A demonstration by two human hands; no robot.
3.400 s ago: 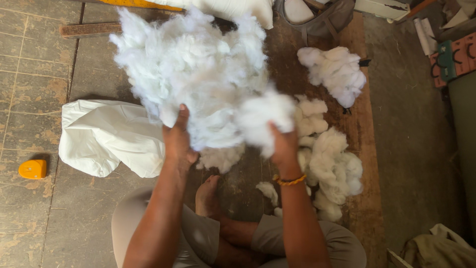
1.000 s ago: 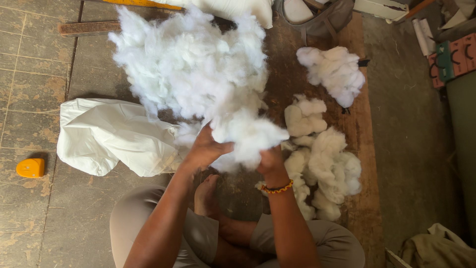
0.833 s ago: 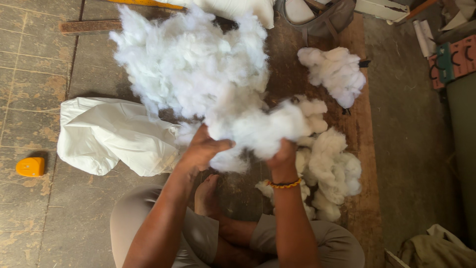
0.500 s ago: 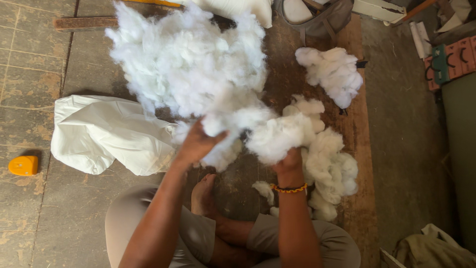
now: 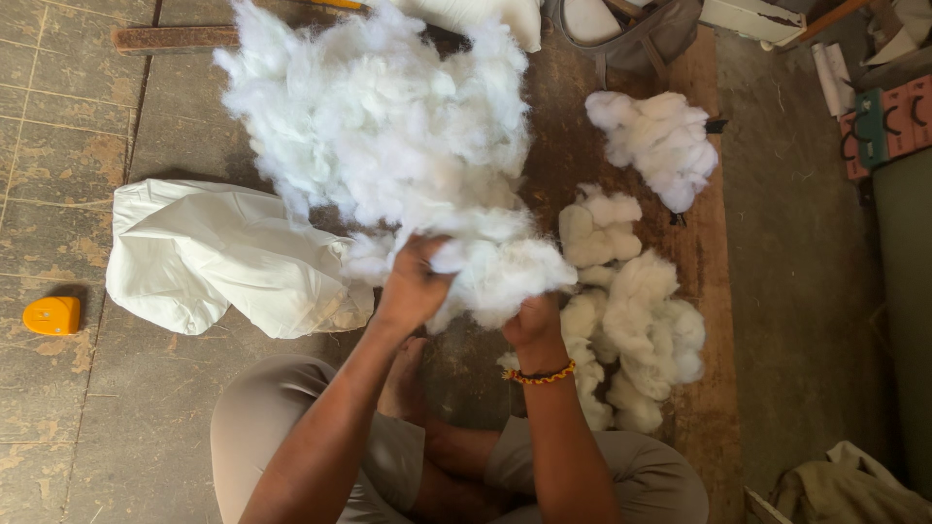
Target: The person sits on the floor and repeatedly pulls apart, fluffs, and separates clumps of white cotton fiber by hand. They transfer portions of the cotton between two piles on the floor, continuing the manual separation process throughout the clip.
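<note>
- Both hands, left hand and right hand, clutch one clump of white stuffing between them, fingers closed into it.
- Big fibre pile rises just beyond the grip.
- White cloth sack lies left of it; small tufts right.

Bare forearms, beaded bracelet on right wrist, khaki trousers.

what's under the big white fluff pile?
Around the fluff pile, a worn brown board shows on the right and floor tiles on the left. Whatever lies directly beneath it is covered. Both hands grip its near edge.
</note>
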